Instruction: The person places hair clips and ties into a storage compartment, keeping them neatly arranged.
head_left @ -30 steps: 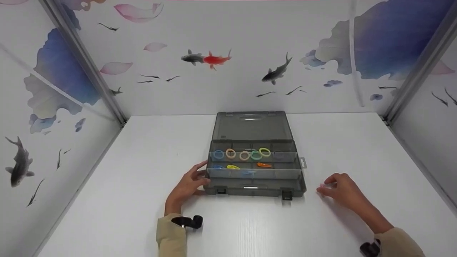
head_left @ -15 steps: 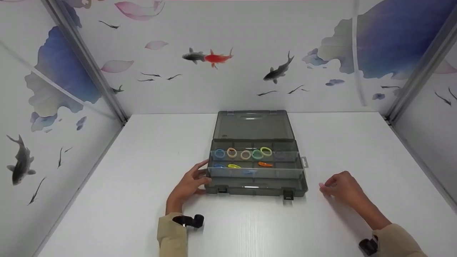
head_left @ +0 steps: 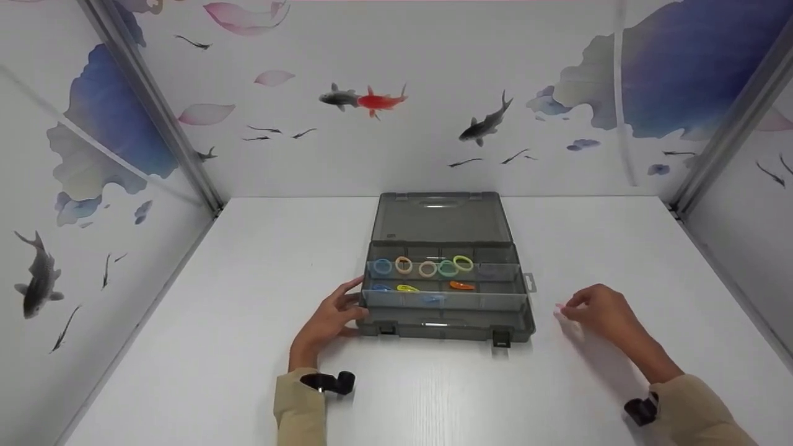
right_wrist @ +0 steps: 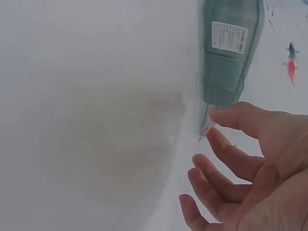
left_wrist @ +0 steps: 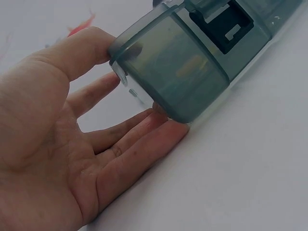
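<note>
My left hand (head_left: 327,319) holds the left end of an open grey see-through storage box (head_left: 441,333). In the left wrist view its thumb is on the upper rim and the other fingers touch the lower edge. To the right of the box, my right hand (head_left: 602,308) pinches a small pink clip (right_wrist: 207,130) between thumb and index finger, just above the table. The clip appears thin and edge-on, so its full shape is unclear. Several hair ties lie in the back row of the box; an orange clip (head_left: 461,285) and a yellow clip (head_left: 407,288) lie in the middle row.
The box lid (head_left: 441,217) leans back, raised, behind the compartments. Two latches hang at the front, one being the right latch (head_left: 501,338). A white table (head_left: 421,396) stands between printed side walls and a back wall (head_left: 427,49).
My right hand has moved slightly away from me with the pink clip, which has turned a little between the fingertips. My left hand stays on the box.
</note>
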